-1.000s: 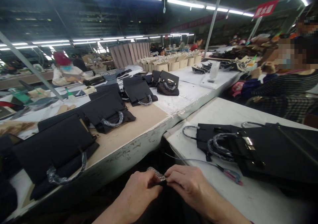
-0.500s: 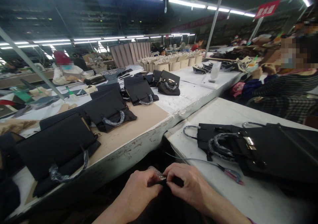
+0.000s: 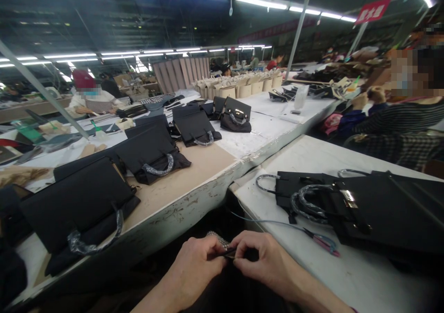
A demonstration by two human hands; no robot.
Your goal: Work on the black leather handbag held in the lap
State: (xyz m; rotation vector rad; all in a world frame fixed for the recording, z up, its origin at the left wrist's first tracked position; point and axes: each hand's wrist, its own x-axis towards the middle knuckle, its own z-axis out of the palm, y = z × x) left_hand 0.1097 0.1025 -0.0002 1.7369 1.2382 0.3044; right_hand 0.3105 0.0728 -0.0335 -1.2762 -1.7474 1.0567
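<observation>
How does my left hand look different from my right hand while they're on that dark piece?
The right hand bows its thumb and forefinger into a wide ring, while the left hand leaves a narrower gap. Checked fabric shows mostly beyond the left hand, while the right hand is only at its near end. Both are bare and pinch the dark piece.

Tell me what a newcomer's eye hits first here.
Probably the black handbags with plastic-wrapped handles, lined along the left table. Then, low center, the left hand and right hand pinching a dark strip beside checked fabric. Upper right, the red sign stands out.
</observation>
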